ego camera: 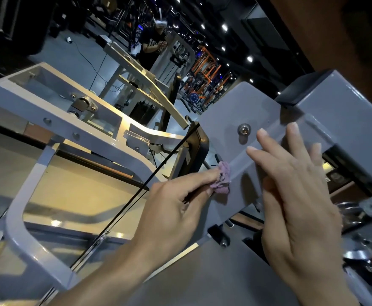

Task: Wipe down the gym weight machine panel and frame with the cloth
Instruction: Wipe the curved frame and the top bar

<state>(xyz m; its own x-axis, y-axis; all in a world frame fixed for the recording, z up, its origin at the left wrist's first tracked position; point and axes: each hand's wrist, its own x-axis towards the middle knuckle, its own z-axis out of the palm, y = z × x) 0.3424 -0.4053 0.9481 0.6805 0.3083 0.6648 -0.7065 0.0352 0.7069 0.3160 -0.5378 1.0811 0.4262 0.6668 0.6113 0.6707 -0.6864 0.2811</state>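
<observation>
Just unlabelled grey panel (235,111), purple cloth (222,178) against it.

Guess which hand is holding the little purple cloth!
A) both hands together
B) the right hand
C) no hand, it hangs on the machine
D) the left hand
D: the left hand pinches the purple cloth against the grey panel, while the right hand rests flat with straight fingers.

Between the left hand (176,208) and the right hand (295,195) the grey panel (224,107) lies bare, broken only by a bolt (243,130) just above the right fingertips. Left of the left hand, a thin black cable (158,171) crosses diagonally; beyond it the white frame (37,171) bars surround open gaps.
</observation>
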